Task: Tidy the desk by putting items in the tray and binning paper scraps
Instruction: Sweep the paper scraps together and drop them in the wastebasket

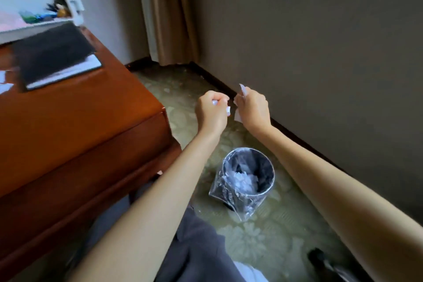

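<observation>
Both my hands are held out over the carpet, past the desk's right end. My left hand [211, 113] is curled round small white paper scraps [227, 110]. My right hand [253, 110] grips a white paper scrap [243, 90] that sticks out above and below its fingers. Nearer to me than the hands, a round dark bin [248, 179] with a clear plastic liner stands on the floor, with crumpled white paper inside. At the far left of the wooden desk [91, 107] sits a white tray [41, 26] with pens and small items in it.
A black pad [57, 55] with a pale edge lies on the desk in front of the tray. White scraps [4, 80] lie at the desk's left edge. A wall and a curtain [169, 14] close off the right and back. My legs [196, 254] are below.
</observation>
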`<state>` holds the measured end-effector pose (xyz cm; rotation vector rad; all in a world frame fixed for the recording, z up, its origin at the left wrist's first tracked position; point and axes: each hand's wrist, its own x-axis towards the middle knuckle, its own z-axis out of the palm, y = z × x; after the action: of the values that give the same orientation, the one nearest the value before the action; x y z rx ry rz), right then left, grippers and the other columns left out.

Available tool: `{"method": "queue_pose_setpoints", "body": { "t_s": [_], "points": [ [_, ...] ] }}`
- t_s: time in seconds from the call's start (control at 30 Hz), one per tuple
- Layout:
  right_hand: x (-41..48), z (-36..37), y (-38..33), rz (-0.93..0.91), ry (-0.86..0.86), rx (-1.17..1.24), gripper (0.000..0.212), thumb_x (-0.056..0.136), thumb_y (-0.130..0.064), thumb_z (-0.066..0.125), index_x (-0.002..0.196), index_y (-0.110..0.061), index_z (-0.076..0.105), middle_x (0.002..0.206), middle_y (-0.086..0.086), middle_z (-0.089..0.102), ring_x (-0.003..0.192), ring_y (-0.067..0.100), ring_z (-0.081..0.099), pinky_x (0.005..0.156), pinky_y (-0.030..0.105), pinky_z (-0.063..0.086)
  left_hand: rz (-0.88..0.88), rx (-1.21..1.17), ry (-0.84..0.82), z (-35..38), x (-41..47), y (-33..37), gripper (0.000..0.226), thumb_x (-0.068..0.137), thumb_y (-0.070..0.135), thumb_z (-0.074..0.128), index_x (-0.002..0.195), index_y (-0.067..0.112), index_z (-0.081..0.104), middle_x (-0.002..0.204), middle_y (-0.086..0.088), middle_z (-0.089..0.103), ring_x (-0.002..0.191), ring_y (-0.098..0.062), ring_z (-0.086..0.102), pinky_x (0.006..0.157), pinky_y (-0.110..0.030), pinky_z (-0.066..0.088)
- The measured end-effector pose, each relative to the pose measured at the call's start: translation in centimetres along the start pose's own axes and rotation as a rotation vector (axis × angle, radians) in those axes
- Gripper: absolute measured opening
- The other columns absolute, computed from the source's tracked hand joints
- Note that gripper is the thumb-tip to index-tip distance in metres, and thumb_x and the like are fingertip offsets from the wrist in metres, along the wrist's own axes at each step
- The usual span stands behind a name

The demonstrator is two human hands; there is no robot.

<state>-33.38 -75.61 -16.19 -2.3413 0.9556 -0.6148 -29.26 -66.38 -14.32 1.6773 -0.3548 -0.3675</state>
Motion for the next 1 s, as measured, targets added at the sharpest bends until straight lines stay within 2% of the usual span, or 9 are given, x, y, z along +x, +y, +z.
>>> {"method": "queue_pose_setpoints", "body": {
  "t_s": [0.17,0.3,0.43,0.57,0.67,0.73,0.8,0.9,1.0],
  "points": [
    [-0.2,2.5,8.6,0.142,-0.125,-0.058,0.024,0.094,-0.011,0.038,0.092,0.004,0.057,0.097,0.021,0.064,0.091,0.040,0.058,0.073,0.038,0.043,-0.224,0.082,-0.090,6.5,1.7,-6.2,0.028,0.088,0.003,0.044,0.066,0.018,0.054,0.074,0.001,0.056,0.046,-0.006,0.051,0.042,-0.015,0.037],
    [0.2,5.3,14.2,0.219,-0.245,-0.110,0.026,0.097,-0.015,0.037,0.089,0.002,0.054,0.096,0.024,0.063,0.090,0.042,0.057,0.073,0.039,0.042,-0.353,0.191,-0.132,10.1,3.5,-11.3,0.028,0.089,0.001,0.043,0.067,0.017,0.054,0.081,-0.005,0.058,0.030,0.000,0.049,0.031,-0.008,0.033],
    [1.1,8.0,19.0,0.301,-0.385,-0.173,0.015,0.092,-0.004,0.037,0.084,-0.002,0.050,0.099,0.026,0.063,0.091,0.042,0.057,0.070,0.037,0.041,-0.463,0.331,-0.157,12.9,5.1,-16.2,0.024,0.090,0.001,0.042,0.076,0.013,0.057,0.084,-0.007,0.058,0.040,-0.009,0.050,0.028,-0.009,0.032],
    [1.7,11.2,23.1,0.373,-0.545,-0.207,0.017,0.087,0.003,0.041,0.074,-0.007,0.040,0.071,0.014,0.055,0.077,0.037,0.055,0.064,0.035,0.042,-0.618,0.416,-0.210,15.1,6.6,-21.1,0.030,0.089,0.004,0.041,0.068,0.019,0.055,0.068,-0.002,0.055,0.029,-0.003,0.050,0.049,-0.019,0.042],
    [1.7,13.6,25.9,0.418,-0.629,-0.201,0.015,0.092,-0.003,0.039,0.089,-0.005,0.054,0.095,0.020,0.065,0.091,0.037,0.061,0.068,0.034,0.042,-0.699,0.437,-0.233,16.3,7.3,-24.6,0.035,0.087,0.003,0.040,0.059,0.021,0.052,0.075,-0.008,0.057,0.042,-0.014,0.051,0.050,-0.023,0.040],
    [1.8,15.2,27.4,0.449,-0.652,-0.219,0.020,0.093,-0.005,0.039,0.102,0.000,0.057,0.106,0.022,0.064,0.096,0.038,0.060,0.071,0.033,0.042,-0.730,0.443,-0.223,16.8,8.0,-26.6,0.035,0.085,0.001,0.039,0.058,0.020,0.051,0.077,-0.011,0.056,0.037,-0.013,0.050,0.046,-0.022,0.037],
    [1.7,16.7,28.6,0.462,-0.675,-0.240,0.022,0.093,-0.004,0.038,0.105,0.001,0.056,0.108,0.023,0.063,0.097,0.039,0.060,0.070,0.033,0.039,-0.776,0.441,-0.218,17.3,8.7,-28.0,0.029,0.086,0.001,0.038,0.070,0.021,0.051,0.085,-0.010,0.057,0.031,-0.010,0.049,0.040,-0.018,0.035],
    [1.6,18.7,29.7,0.428,-0.729,-0.291,0.024,0.092,-0.002,0.036,0.106,0.000,0.055,0.109,0.023,0.061,0.098,0.039,0.059,0.070,0.033,0.038,-0.818,0.392,-0.226,18.0,9.4,-29.6,0.023,0.090,-0.003,0.036,0.094,0.018,0.044,0.095,-0.011,0.055,0.042,-0.015,0.049,0.028,-0.012,0.029],
    [1.8,20.0,30.6,0.389,-0.753,-0.347,0.025,0.092,-0.003,0.035,0.109,-0.001,0.053,0.111,0.023,0.061,0.101,0.040,0.058,0.074,0.035,0.041,-0.823,0.388,-0.228,18.9,10.2,-31.1,0.019,0.091,0.003,0.037,0.094,0.019,0.045,0.095,-0.010,0.058,0.048,-0.021,0.058,0.038,-0.019,0.036]
  ]
}}
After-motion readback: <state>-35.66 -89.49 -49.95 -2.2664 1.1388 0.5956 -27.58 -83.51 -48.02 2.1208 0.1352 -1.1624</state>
